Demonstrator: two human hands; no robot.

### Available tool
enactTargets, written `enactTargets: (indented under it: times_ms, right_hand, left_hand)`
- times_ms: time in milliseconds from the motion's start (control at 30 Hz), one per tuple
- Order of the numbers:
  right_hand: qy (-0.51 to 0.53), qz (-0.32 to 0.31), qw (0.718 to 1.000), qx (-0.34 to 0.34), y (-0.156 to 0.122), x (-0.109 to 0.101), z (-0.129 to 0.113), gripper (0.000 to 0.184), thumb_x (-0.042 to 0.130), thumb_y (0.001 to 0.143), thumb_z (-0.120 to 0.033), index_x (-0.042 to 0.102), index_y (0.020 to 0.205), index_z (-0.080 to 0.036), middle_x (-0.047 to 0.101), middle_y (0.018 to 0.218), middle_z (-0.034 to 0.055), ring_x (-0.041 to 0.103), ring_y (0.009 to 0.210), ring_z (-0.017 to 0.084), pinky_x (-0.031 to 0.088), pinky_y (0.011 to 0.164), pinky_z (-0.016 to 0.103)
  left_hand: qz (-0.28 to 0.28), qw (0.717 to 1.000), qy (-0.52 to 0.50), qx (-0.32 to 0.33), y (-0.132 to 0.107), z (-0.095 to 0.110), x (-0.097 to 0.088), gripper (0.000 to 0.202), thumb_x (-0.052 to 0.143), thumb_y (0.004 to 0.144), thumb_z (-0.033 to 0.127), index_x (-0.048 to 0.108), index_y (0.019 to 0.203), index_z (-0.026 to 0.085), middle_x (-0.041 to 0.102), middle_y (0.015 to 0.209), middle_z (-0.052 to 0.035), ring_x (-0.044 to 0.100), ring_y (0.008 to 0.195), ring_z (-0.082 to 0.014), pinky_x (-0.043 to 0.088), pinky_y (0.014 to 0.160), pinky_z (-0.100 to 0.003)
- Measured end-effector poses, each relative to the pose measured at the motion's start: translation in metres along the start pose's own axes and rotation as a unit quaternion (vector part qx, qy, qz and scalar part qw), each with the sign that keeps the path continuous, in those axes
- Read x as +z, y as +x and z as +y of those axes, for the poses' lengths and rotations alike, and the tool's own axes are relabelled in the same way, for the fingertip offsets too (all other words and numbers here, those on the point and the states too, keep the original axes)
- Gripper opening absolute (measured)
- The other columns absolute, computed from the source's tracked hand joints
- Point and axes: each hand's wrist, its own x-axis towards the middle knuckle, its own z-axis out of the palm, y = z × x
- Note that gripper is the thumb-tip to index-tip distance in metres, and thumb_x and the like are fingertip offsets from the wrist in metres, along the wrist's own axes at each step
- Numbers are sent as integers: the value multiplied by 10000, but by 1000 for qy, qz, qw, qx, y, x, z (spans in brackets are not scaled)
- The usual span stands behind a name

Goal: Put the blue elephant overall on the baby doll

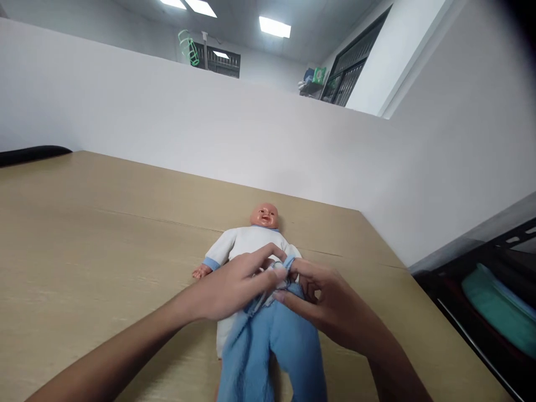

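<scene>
Both hands are working at the waist of a doll, which is lying on its back on the table, its head resting beyond the fingertips and its legs reaching back toward the wearer from beneath them. The blue trousers are lying directly under and on the near side of the fingers, with the gathered waistband sitting between the two hands. The left hand is curling its thumb and index finger inward, leaving a narrow gap and pinching the bunched edge; its other fingers are mostly hiding. The right hand is bending its index finger against the band and holding its thumb lower, with folds of cloth lying between them; how firmly it is gripping, I cannot tell. Just beyond the fingers the white top is covering the chest, and a sleeve's blue cuff is lying beyond the left wrist. The cloth is looking light, soft and stretchy, likely folding rather than slipping, so the waistband edge is offering the best hold, a thumb inside or outside each hip, while the smooth doll is probably feeling firmer and slicker
</scene>
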Motion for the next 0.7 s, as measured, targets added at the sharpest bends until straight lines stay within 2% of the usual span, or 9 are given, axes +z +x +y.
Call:
enactTargets:
  times_ms: [67,133,233,367,433,533,600,667,700]
  right_hand:
    - [-35,10,999,-26,10,0,1,294,734,894,-235,498,720,-211,464,693,-55,390,645,116,300,561,259]
    - [-43,21,998,-38,17,-2,3,276,730,888,-214,495,744,-216,488,724,-50,420,680,127,329,599,266]
    - [-33,27,998,-55,22,-11,9,279,745,930,-339,531,799,-219,527,813,-28,491,768,149,410,713,278]
    - [20,-38,997,-63,21,-27,17,225,699,985,-418,624,898,-225,593,960,11,569,901,175,465,849,289]
    - [80,-52,994,-51,20,-31,21,208,659,1010,-441,643,970,-238,615,988,19,591,928,185,479,838,284]
    - [185,-10,981,-50,24,-30,30,249,644,1009,-483,622,951,-242,627,1058,28,614,940,195,500,803,284]
    - [226,13,972,-65,28,-25,35,279,660,997,-485,601,893,-232,626,1130,34,625,938,192,512,792,286]
    - [260,16,962,-79,33,-19,38,281,653,1004,-472,585,878,-230,628,1143,35,633,878,173,520,741,278]
    - [276,16,957,-85,35,-15,39,273,642,1013,-466,580,885,-233,635,1111,33,634,844,165,521,717,275]
  left_hand:
    - [16,999,37,12,8,0,0,362,646,958,545,638,1191,269,718,978,-11,648,858,-228,453,701,-309]
    - [25,999,8,20,18,-3,-1,407,721,917,526,627,1210,258,733,963,-9,677,840,-223,482,696,-303]
    - [44,992,-121,-1,33,-11,-6,404,676,961,511,581,1258,255,748,984,-18,714,859,-214,530,703,-291]
    - [87,967,-238,-36,47,-24,-19,416,689,954,482,525,1254,245,754,968,-24,717,816,-205,550,681,-290]
    - [101,971,-212,-36,50,-32,-28,366,676,965,473,526,1198,235,747,983,-32,712,837,-203,561,727,-306]
    - [146,985,-87,-24,50,-46,-41,398,666,964,517,509,1196,234,704,1028,-51,682,851,-207,560,749,-336]
    - [195,981,2,6,50,-51,-47,439,695,944,509,500,1235,245,663,1143,-75,671,964,-234,565,829,-372]
    - [184,980,42,53,49,-50,-50,380,656,976,473,538,1276,271,608,1316,-88,631,1175,-266,537,993,-409]
    - [142,986,40,81,48,-48,-51,318,601,1011,453,574,1283,290,589,1378,-76,591,1270,-272,501,1071,-415]
